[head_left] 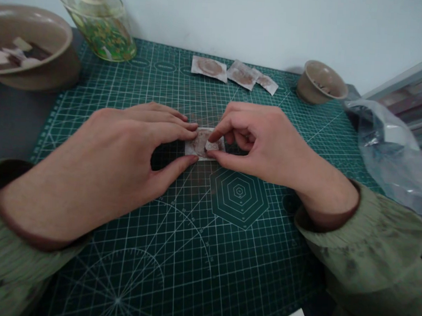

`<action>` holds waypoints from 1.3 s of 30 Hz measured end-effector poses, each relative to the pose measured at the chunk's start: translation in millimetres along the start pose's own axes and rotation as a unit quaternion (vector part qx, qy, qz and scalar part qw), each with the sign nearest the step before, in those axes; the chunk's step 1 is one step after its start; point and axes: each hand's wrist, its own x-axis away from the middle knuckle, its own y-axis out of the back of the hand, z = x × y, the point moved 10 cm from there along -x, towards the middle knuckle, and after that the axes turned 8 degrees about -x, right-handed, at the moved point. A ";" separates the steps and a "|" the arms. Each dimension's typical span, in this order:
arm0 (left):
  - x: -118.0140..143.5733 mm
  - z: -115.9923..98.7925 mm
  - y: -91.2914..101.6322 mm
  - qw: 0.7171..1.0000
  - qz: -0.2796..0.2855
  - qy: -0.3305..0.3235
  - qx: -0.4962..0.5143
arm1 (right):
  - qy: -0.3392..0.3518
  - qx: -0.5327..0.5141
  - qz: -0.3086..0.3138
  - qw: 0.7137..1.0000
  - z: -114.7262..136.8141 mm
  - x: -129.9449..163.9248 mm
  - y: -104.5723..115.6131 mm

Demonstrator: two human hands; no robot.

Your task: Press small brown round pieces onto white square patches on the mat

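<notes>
Pinching a white block [212, 146], right fingers [232, 162] overlap a stained packet [200, 141]. Spread left fingers [177, 131] touch it, well inside the near edge of the mat [254, 273].

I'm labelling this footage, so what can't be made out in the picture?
Head view:
White piece: markings too small; right hand covers part of its rim.
Large bowl: left side cut off by left edge.
Clear container: top cut off by upper edge.
Small bowl: contents too small and blurred.
</notes>
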 end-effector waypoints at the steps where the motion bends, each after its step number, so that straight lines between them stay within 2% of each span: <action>1: -0.2 0.5 0.0 1.000 0.001 0.000 0.002 | -0.005 0.003 -0.004 1.000 -0.5 0.0 1.1; 4: -0.8 2.2 -0.7 1.000 0.008 0.004 0.000 | -0.011 0.007 -0.031 0.999 -1.4 -0.4 6.1; 9: -0.2 3.2 -2.6 1.000 0.024 0.016 0.012 | -0.008 -0.022 0.011 1.000 -3.3 -2.4 -0.7; 13: 0.5 6.1 -2.0 0.999 0.020 0.029 0.025 | -0.011 -0.002 -0.034 0.999 -4.1 -2.7 9.0; 17: 1.2 11.7 -4.5 0.998 0.028 0.044 0.021 | -0.010 -0.045 0.010 0.999 -5.4 -2.9 0.5; 22: 0.8 11.8 -2.5 0.999 0.018 0.036 0.006 | 0.022 -0.015 -0.047 0.999 -2.1 -2.1 8.5; 26: 0.3 11.5 -2.7 0.999 0.016 0.036 0.004 | 0.015 -0.035 0.008 0.999 -2.4 -1.7 -2.3; 30: 0.8 10.2 -2.1 0.999 0.019 0.036 0.011 | 0.020 -0.016 -0.042 0.999 -0.5 -2.3 7.7; 35: 1.5 11.0 -2.2 0.999 0.021 0.036 0.016 | 0.006 -0.067 0.016 0.998 -4.8 -2.8 -1.9; 39: 0.7 12.6 -3.7 0.999 0.021 0.035 0.017 | -0.001 -0.027 -0.039 0.999 -7.3 -2.6 9.4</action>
